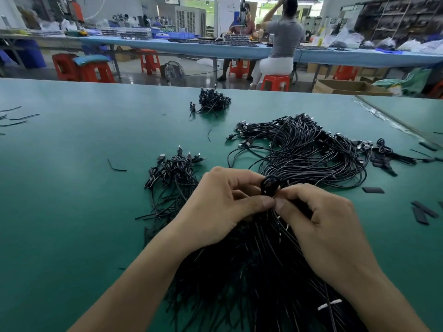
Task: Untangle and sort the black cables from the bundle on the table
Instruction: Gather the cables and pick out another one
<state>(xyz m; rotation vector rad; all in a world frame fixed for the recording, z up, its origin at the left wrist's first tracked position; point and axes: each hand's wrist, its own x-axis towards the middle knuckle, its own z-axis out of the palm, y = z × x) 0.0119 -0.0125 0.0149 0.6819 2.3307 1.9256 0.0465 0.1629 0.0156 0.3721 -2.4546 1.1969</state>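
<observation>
Left hand: we see the left hand (pixel 223 204) with its fingers curled; the thumb and forefinger pinch the small coil (pixel 271 184) of black cable from the left side.
Right hand: the right hand (pixel 318 219) is curled too, and we see it pinching the same coil from the right side; the two thumb tips nearly touch.
Small coil: we see it between both hands, over the big bundle (pixel 251 271).
Big bundle: it lies under the hands and spreads toward the near edge of the green counter (pixel 72 188).
Loose heap: behind the hands, to the right, we see the loose heap (pixel 311 152) of long looped cables with plugs.
Coiled piles: the near pile (pixel 172 171) lies just left of the hands; we see the far pile (pixel 213 100) well behind it.
Black strips: the black strips (pixel 422 212) lie flat at the right side.
</observation>
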